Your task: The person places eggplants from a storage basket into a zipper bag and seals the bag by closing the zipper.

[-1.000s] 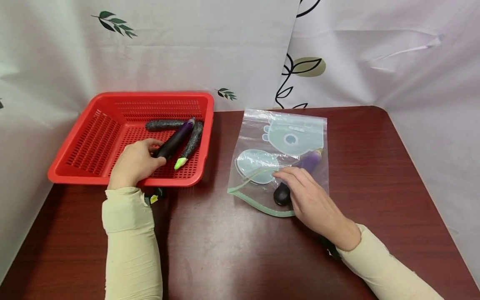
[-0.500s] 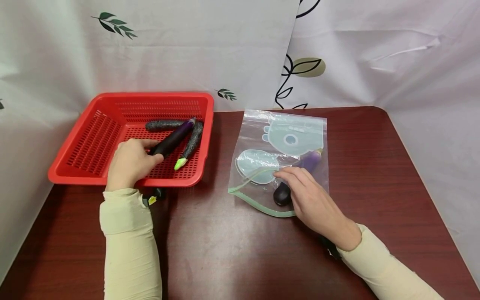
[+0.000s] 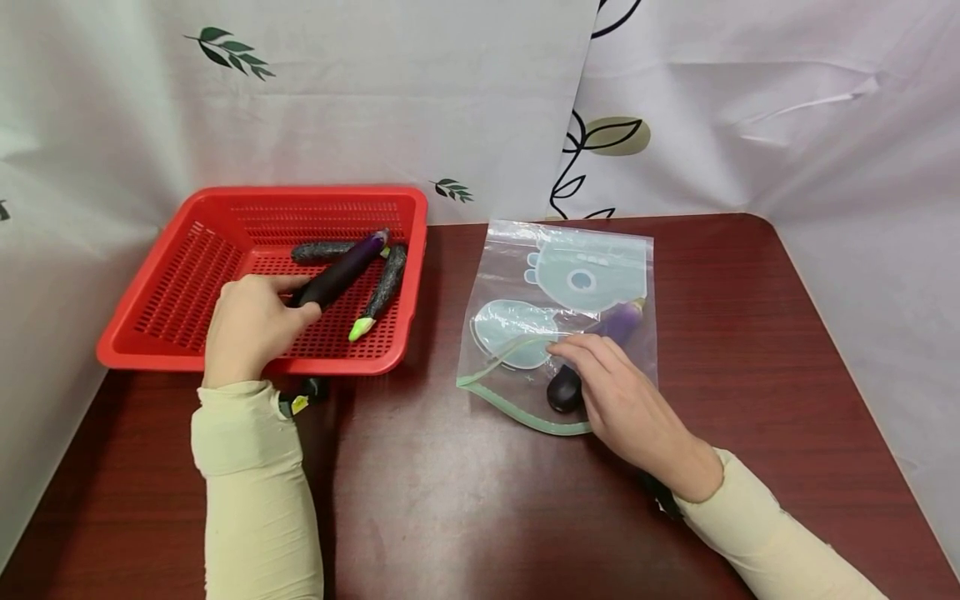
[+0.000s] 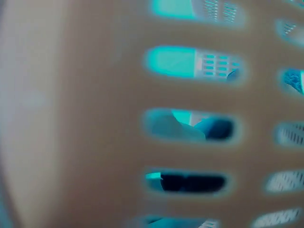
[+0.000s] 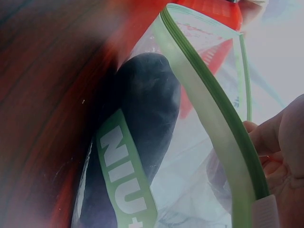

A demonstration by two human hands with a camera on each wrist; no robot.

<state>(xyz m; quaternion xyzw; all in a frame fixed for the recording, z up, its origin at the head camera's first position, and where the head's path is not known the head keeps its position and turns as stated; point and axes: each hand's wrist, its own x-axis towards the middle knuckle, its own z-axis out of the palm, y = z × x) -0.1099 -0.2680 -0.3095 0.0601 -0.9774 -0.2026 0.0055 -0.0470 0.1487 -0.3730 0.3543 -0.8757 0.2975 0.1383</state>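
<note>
My left hand (image 3: 251,321) grips a dark purple eggplant (image 3: 341,271) by its thick end, over the red basket, its stem end pointing to the back right. In the left wrist view the basket wall (image 4: 104,118) fills the picture, with bits of hand and dark eggplant (image 4: 192,183) seen through its slots. My right hand (image 3: 630,404) pinches the upper edge of a clear zip bag (image 3: 480,333), whose green-trimmed mouth gapes toward me. Inside the bag lies another eggplant (image 3: 564,389), partly behind my fingers; in the right wrist view this eggplant (image 5: 147,95) lies close along the bag's lower side.
Two dark, bumpy cucumbers are in the basket (image 3: 255,362): one cucumber (image 3: 324,251) at the back, the other cucumber (image 3: 386,283) with a bright green tip along the right. Basket and bag stand on a reddish-brown table (image 3: 450,500). A white patterned cloth (image 3: 337,100) hangs behind.
My left hand has drawn the eggplant a little left and up, uncovering the green tip of the back cucumber. The right hand and the bag have stayed in place.
</note>
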